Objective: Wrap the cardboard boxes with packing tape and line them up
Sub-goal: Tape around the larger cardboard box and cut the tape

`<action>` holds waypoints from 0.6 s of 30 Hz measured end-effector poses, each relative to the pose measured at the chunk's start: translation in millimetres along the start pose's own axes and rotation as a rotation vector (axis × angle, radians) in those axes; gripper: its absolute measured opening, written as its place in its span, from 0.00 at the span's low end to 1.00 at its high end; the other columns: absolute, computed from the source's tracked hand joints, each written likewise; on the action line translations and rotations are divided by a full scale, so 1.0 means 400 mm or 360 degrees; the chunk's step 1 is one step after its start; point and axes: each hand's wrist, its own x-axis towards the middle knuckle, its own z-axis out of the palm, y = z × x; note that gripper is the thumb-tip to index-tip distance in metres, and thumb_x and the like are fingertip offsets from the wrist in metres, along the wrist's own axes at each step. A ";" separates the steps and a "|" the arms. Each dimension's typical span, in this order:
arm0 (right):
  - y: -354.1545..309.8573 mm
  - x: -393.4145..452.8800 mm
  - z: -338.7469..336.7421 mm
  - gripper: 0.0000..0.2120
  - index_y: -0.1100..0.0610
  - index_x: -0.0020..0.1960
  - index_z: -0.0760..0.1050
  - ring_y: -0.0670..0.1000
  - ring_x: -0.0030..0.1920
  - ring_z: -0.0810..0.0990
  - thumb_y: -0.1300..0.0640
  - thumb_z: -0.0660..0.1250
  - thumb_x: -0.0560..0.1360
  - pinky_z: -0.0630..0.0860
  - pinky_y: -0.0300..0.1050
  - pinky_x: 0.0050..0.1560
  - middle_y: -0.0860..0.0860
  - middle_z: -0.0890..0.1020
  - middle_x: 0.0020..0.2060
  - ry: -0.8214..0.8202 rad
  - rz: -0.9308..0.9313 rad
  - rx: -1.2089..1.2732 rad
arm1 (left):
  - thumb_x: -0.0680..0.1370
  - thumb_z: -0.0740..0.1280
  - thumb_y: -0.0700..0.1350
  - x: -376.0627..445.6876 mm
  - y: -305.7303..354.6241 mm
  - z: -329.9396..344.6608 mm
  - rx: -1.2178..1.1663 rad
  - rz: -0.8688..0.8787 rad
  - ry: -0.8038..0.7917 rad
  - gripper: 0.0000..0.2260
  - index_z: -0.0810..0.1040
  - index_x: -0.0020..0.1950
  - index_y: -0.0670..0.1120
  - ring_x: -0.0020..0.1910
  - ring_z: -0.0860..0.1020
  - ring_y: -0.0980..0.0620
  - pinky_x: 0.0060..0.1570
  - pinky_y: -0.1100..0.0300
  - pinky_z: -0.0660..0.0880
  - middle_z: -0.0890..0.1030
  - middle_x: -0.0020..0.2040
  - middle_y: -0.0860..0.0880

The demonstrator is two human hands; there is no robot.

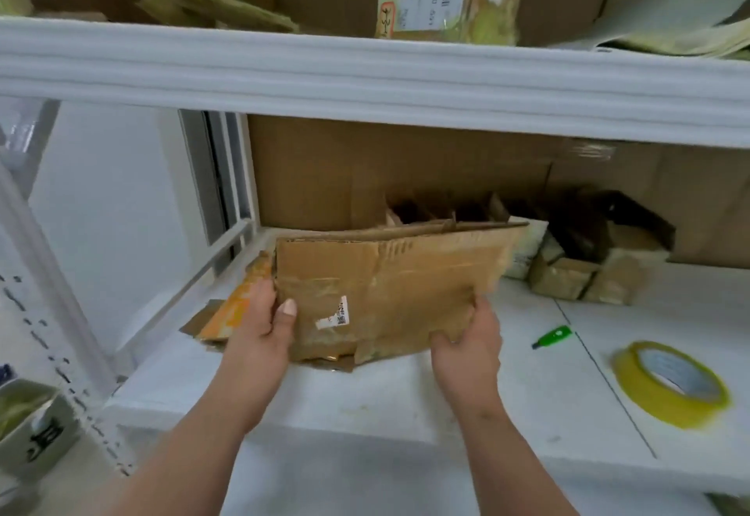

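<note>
Flattened cardboard box fills the middle of the white shelf, held at both lower corners by left hand and right hand. Upper shelf beam caps headroom. Big carton walls off the back. Small taped boxes block back right. Open shelf surface in front; right side has tape roll and green cutter in the way.
</note>
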 end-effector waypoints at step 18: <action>0.138 0.030 -0.422 0.38 0.37 0.77 0.53 0.52 0.72 0.66 0.56 0.70 0.77 0.68 0.55 0.71 0.50 0.67 0.72 -0.0007 -0.0005 0.0630 | 0.85 0.56 0.50 -0.074 0.180 0.355 -0.0322 -0.0325 -0.0300 0.17 0.68 0.74 0.59 0.67 0.66 0.58 0.67 0.58 0.62 0.70 0.67 0.60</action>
